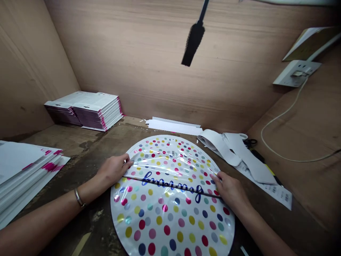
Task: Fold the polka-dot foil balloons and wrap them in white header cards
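Observation:
A flat, round foil balloon (167,220), white with multicoloured dots and blue script lettering, lies in front of me on the brown work surface. A dark line or fold crosses its middle, just where the lettering runs. My left hand (114,169) pinches its left edge at the upper half, thumb and fingers closed on the foil. At the opposite edge, my right hand (230,188) grips the foil with the thumb on top and the fingers partly hidden. Shiny creases run across the upper half between both hands.
Stacked printed cards (98,106) stand at the back left, with another paper stack (23,174) nearer. White strips (174,126) lie along the back wall. A label roll (239,153) and dark scissors (250,142) sit right. A black strap-like object (193,42) hangs above; a cable (277,117) runs from a socket (295,73).

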